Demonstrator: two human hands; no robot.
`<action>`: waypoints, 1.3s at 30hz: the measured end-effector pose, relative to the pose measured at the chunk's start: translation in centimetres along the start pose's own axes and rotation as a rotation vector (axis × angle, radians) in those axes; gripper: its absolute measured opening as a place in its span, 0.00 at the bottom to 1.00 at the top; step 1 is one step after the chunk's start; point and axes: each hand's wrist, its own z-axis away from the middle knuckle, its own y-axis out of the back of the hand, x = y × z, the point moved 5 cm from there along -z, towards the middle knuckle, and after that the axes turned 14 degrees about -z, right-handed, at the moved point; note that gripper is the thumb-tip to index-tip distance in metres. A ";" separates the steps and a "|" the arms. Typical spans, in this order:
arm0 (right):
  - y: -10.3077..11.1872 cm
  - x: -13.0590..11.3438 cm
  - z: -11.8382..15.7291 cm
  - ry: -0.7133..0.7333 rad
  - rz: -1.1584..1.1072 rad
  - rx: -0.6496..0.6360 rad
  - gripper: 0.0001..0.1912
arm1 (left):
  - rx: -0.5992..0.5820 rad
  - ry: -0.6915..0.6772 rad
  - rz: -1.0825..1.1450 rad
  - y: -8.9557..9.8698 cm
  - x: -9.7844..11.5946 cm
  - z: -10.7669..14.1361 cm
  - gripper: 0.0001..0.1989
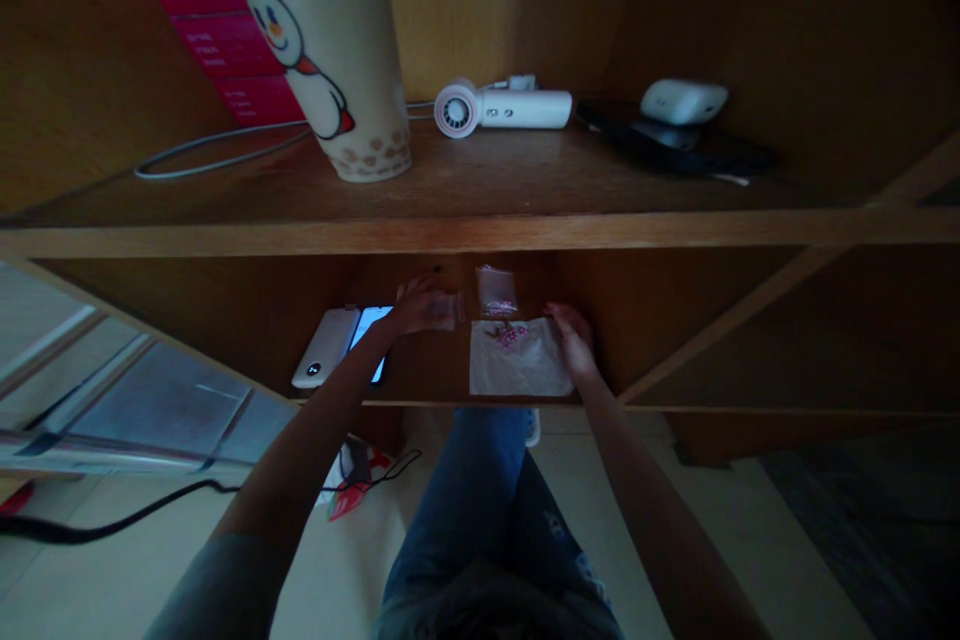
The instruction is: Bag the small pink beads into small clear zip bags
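My left hand [424, 308] reaches over the dim wooden desktop [427, 385] and seems to hold a small transparent plastic piece [450, 311]. My right hand [571, 340] rests its fingers on the top right corner of a white paper sheet [521, 365] with a pink pattern, apparently pinching it. A small clear bag [496, 292] with pink contents lies just beyond the paper, between my hands. To the left of my left forearm, a white power bank [322, 348] lies partly over a phone with a lit screen [373, 340].
The wooden shelf [480, 235] above holds a large cream cup with a cartoon snowman [330, 50], a white handheld fan [502, 108], a white case [682, 101] on a dark object, and a grey cable. Below lie my jeans-clad legs and a black cable [112, 518].
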 end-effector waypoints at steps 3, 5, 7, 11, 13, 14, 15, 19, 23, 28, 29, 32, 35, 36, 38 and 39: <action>0.0 0.3 0.0 0.038 0.074 -0.027 0.18 | 0.047 0.049 0.079 0.6 -0.3 -0.3 0.15; -0.2 0.4 0.1 0.078 0.175 -0.076 0.17 | 0.023 0.052 0.186 1.0 -0.3 -0.6 0.14; -0.6 0.5 0.1 0.107 0.302 -0.139 0.15 | -0.036 0.024 0.331 1.4 -0.1 -0.8 0.14; -1.4 0.0 0.4 0.173 0.543 -0.241 0.11 | -0.054 -0.055 0.604 3.1 1.3 -1.2 0.14; -1.8 -0.4 0.5 0.224 0.641 -0.268 0.09 | -0.049 -0.114 0.680 3.7 2.5 -1.3 0.13; -1.9 -0.6 0.6 0.243 0.683 -0.273 0.09 | -0.059 -0.156 0.702 3.8 3.3 -1.2 0.13; -2.0 -0.8 0.7 0.256 0.718 -0.275 0.09 | -0.071 -0.196 0.725 3.9 4.0 -1.2 0.13; -2.2 -0.9 1.0 0.287 0.791 -0.278 0.09 | -0.111 -0.273 0.738 3.4 6.6 -0.8 0.12; -2.2 -0.7 1.1 0.299 0.820 -0.281 0.08 | -0.102 -0.307 0.705 3.1 8.0 -0.5 0.09; -2.3 -0.6 1.1 0.313 0.846 -0.297 0.07 | -0.098 -0.356 0.649 2.8 8.7 -0.2 0.09; -2.3 -0.6 1.1 0.314 0.851 -0.300 0.07 | -0.097 -0.369 0.642 2.7 8.8 -0.1 0.09; -2.4 -0.6 1.1 0.307 0.865 -0.307 0.07 | -0.087 -0.399 0.633 2.3 8.9 0.1 0.10; -2.4 -0.7 1.2 0.308 0.868 -0.302 0.07 | -0.072 -0.405 0.651 1.8 8.8 0.2 0.11; -2.4 -0.7 1.2 0.309 0.869 -0.299 0.07 | -0.064 -0.401 0.661 1.7 8.8 0.3 0.10; -2.4 -0.7 1.2 0.312 0.871 -0.298 0.07 | -0.046 -0.384 0.673 1.6 8.8 0.4 0.10; -2.4 -0.7 1.2 0.314 0.870 -0.302 0.07 | -0.038 -0.375 0.675 1.6 8.8 0.5 0.09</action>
